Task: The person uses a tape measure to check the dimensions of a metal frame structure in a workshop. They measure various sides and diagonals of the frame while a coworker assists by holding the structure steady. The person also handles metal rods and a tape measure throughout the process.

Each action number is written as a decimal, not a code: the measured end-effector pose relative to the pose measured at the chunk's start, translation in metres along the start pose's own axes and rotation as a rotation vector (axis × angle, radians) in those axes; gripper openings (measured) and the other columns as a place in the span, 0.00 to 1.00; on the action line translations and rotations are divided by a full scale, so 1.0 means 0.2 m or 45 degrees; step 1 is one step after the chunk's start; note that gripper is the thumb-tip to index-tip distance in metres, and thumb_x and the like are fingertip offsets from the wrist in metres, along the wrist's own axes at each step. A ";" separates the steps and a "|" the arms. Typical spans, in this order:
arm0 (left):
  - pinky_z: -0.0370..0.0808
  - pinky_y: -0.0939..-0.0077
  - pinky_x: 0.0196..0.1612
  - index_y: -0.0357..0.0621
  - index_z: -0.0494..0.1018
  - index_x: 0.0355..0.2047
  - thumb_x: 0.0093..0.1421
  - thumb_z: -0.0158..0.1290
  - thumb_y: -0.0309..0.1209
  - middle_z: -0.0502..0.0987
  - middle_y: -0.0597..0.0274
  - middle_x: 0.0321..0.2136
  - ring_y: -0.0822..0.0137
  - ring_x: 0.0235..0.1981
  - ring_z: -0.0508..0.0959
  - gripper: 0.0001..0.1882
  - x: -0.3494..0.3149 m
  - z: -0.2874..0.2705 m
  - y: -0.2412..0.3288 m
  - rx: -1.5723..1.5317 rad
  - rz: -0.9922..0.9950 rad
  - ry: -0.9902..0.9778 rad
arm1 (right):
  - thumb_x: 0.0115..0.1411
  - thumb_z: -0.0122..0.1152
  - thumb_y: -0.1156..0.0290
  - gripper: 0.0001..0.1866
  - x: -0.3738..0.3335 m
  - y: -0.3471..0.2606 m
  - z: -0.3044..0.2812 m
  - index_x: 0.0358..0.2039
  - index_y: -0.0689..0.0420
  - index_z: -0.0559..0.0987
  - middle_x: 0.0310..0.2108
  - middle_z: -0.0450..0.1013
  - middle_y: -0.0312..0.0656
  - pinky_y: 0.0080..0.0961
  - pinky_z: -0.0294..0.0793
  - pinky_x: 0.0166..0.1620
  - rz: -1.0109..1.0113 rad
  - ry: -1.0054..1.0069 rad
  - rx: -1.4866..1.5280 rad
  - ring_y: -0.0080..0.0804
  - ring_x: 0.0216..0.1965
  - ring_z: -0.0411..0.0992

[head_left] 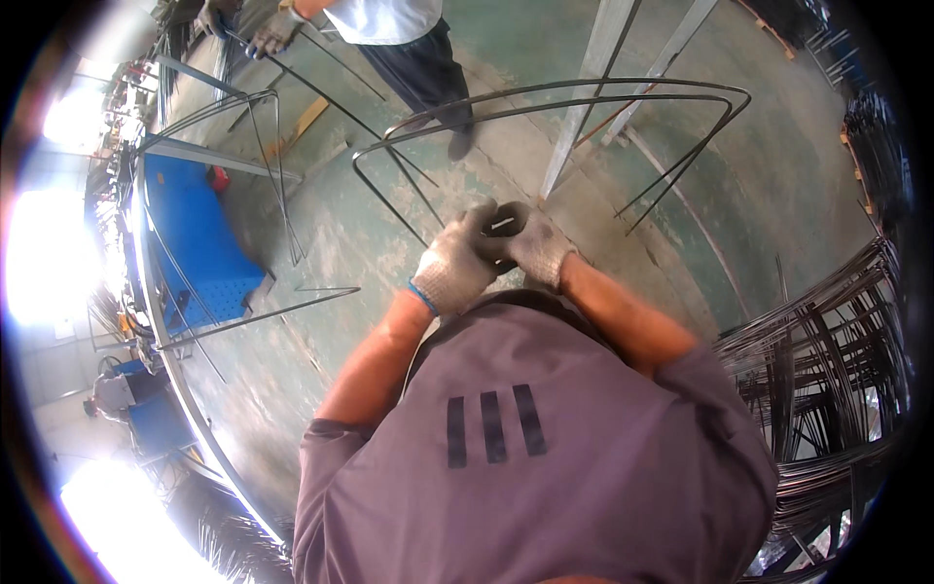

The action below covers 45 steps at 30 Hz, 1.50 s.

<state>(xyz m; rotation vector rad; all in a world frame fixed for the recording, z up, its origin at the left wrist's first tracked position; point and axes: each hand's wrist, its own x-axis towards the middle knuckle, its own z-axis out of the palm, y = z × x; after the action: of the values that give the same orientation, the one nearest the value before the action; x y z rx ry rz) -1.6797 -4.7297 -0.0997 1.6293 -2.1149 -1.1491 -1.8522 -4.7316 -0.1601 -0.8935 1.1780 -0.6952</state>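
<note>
Your left hand [452, 261], gloved in pale knit with a blue-edged cuff, meets your similarly gloved right hand [540, 248] on the near side of the slanted steel post [608, 44]. Fingers on both are curled; whether they close on anything cannot be told, with the space between the palms largely hidden. A pair of bent steel rods [662, 95] arches across the post, with corners to either side of it and free ends to its right; the legs to its left run down toward your left hand (contact there is unclear). Beyond, left of the post, a co-worker [384, 19] has gloved hands [277, 37] at another steel rod [331, 100]. A blue perforated panel [199, 243] stands farther left of the post, and stacked bent rods [817, 341] fill the area to its right, nearer you.

For sound handling, judging from the scene, take each rod firmly near a bend, spread your hands to steady the span, and turn it slowly; long legs could whip or snag the post, so watch the free ends and your co-worker's reach.
</note>
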 end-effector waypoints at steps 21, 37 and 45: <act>0.79 0.59 0.44 0.42 0.84 0.44 0.57 0.69 0.43 0.84 0.46 0.36 0.49 0.39 0.85 0.21 -0.04 -0.07 -0.14 0.285 -0.262 0.083 | 0.66 0.66 0.67 0.11 -0.22 -0.07 -1.27 0.43 0.61 0.83 0.33 0.82 0.39 0.28 0.80 0.44 -0.378 0.627 -0.054 0.28 0.35 0.80; 0.77 0.59 0.42 0.36 0.83 0.40 0.63 0.64 0.39 0.82 0.44 0.33 0.48 0.35 0.83 0.16 -0.03 -0.53 -0.39 0.457 -0.111 0.303 | 0.71 0.68 0.68 0.12 0.11 -0.05 -2.37 0.50 0.61 0.84 0.43 0.84 0.38 0.29 0.83 0.52 -0.626 1.193 0.239 0.28 0.44 0.80; 0.77 0.54 0.42 0.40 0.84 0.38 0.61 0.65 0.41 0.82 0.43 0.33 0.43 0.37 0.83 0.15 0.00 -0.61 -0.55 0.535 -0.136 0.239 | 0.76 0.61 0.57 0.16 0.27 -0.02 -2.39 0.52 0.57 0.83 0.44 0.82 0.36 0.28 0.78 0.54 -0.559 1.085 -0.048 0.27 0.46 0.77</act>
<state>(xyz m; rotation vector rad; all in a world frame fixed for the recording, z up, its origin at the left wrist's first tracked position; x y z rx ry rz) -1.5281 -4.7903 -0.0958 1.9573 -2.2731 -0.5675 -2.3006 -4.8838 -0.2433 -0.9203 1.7576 -1.5080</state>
